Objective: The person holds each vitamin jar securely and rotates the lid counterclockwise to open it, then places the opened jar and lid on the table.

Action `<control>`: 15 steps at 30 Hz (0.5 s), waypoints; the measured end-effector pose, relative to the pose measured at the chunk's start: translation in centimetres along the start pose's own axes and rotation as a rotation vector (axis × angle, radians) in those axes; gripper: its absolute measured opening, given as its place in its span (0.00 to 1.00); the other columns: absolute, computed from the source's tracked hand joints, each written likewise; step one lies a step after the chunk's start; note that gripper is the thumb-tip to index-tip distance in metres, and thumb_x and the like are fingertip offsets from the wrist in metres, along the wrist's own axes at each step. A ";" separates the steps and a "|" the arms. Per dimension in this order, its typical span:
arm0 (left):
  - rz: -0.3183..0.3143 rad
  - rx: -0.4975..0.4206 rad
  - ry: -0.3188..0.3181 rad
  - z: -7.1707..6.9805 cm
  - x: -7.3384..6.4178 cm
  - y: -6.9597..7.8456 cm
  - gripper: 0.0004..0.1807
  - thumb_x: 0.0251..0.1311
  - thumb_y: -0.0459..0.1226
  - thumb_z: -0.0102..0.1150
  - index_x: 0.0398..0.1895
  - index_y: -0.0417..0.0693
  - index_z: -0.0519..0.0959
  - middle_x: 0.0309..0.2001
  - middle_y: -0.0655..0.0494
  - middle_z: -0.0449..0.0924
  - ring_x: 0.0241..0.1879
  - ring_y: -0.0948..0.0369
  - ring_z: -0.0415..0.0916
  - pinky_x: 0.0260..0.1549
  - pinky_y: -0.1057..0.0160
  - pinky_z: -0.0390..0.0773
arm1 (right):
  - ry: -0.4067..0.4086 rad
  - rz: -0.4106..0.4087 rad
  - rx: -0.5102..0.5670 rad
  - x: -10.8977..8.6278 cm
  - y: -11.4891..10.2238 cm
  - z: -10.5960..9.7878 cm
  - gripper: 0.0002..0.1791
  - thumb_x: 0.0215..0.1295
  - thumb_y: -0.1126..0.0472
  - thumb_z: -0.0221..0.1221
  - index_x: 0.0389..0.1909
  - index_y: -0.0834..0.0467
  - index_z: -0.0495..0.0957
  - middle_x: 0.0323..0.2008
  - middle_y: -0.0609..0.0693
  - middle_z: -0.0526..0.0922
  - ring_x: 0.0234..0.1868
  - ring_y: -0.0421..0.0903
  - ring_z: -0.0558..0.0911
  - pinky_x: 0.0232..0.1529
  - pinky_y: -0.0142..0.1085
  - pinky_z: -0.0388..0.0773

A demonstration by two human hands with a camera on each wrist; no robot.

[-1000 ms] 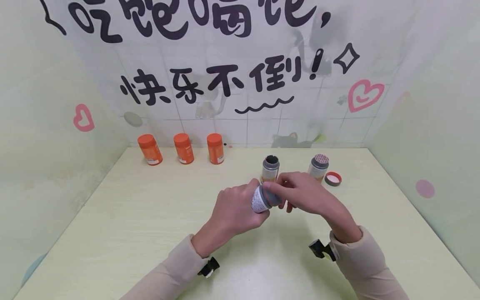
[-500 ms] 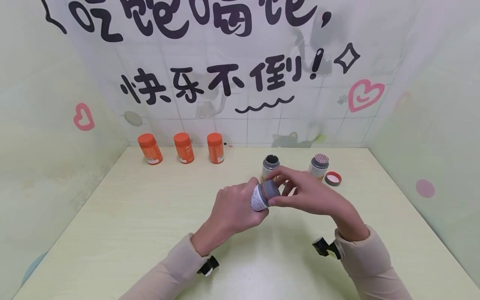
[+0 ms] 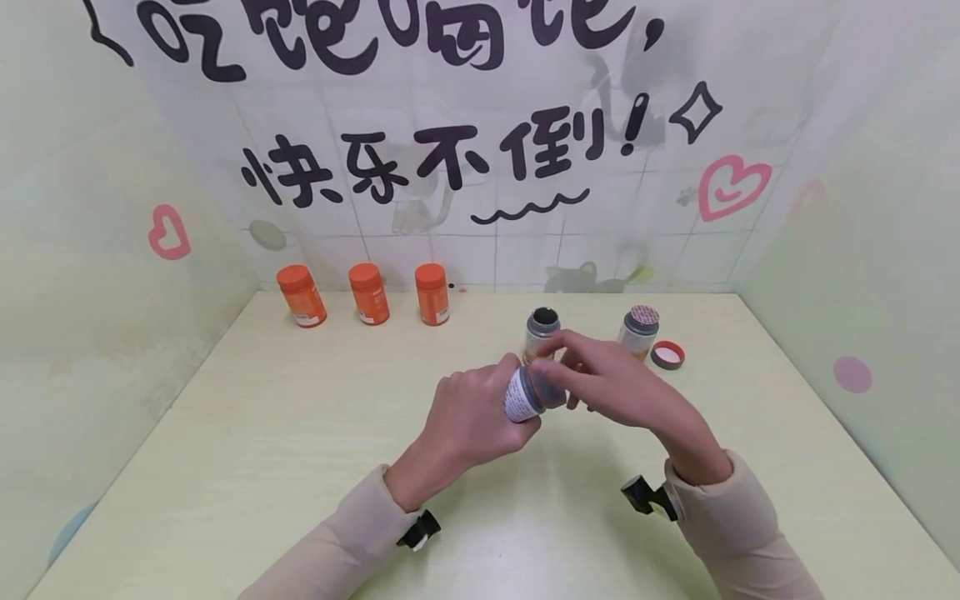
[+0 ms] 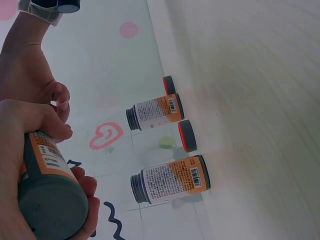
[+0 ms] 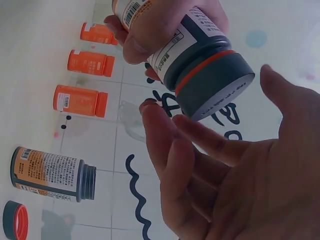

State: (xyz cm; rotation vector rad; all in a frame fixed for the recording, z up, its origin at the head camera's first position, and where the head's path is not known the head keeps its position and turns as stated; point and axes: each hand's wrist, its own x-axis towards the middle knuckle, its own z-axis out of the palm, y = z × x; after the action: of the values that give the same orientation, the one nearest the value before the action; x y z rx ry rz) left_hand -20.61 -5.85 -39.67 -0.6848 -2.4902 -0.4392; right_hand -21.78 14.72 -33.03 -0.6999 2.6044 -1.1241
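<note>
My left hand [image 3: 472, 417] grips a grey bottle with a white and orange label [image 3: 519, 398], held tilted above the table. Its dark grey cap [image 5: 215, 87] has a red-orange band at the lower edge and points toward my right hand [image 3: 618, 385]. In the right wrist view, the right thumb stands apart from the cap, and the bent fingers are close under its rim. Behind the hands, two similar bottles stand uncapped: one has a dark mouth [image 3: 543, 323], the other a patterned seal [image 3: 643, 317] over its top.
Three orange jars [image 3: 432, 295] with orange lids stand in a row at the back left. A red-rimmed cap [image 3: 667, 355] lies beside the right-hand bottle. Another cap [image 4: 188, 136] shows in the left wrist view. A printed wall closes off the back of the table [image 3: 262, 467].
Half a second ago my right thumb and fingers spanned the cap; now they have rolled over and come off its sides. The left hand and its bottle have stayed nearly in place.
</note>
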 end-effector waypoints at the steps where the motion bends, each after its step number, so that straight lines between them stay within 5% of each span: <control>1: -0.001 0.002 0.000 0.0 0.0 0.0 0.21 0.40 0.50 0.70 0.33 0.52 0.72 0.18 0.65 0.71 0.13 0.69 0.63 0.12 0.71 0.62 | 0.011 0.034 -0.009 0.1 -0.1 0.1 0.20 0.70 0.36 0.52 0.49 0.46 0.78 0.34 0.49 0.85 0.28 0.47 0.84 0.30 0.41 0.79; 6: -0.004 0.015 -0.003 -0.1 -0.1 0.0 0.21 0.39 0.49 0.70 0.33 0.52 0.72 0.18 0.65 0.71 0.13 0.68 0.64 0.12 0.71 0.62 | 0.009 0.108 -0.038 0.2 -0.2 0.4 0.27 0.67 0.31 0.52 0.35 0.52 0.80 0.21 0.48 0.83 0.22 0.50 0.84 0.27 0.40 0.76; 15: -0.007 0.017 -0.009 -0.1 0.0 -0.1 0.21 0.41 0.50 0.70 0.33 0.52 0.72 0.17 0.65 0.71 0.13 0.70 0.63 0.12 0.72 0.61 | -0.048 -0.008 0.018 0.0 0.2 -0.1 0.22 0.64 0.44 0.64 0.55 0.47 0.75 0.38 0.50 0.83 0.31 0.45 0.84 0.33 0.41 0.82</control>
State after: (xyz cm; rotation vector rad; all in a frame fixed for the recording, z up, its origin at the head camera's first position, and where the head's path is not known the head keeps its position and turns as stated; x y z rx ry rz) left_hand -20.63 -5.94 -39.56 -0.6725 -2.5025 -0.4178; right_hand -21.90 14.94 -33.10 -0.7257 2.5505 -1.1176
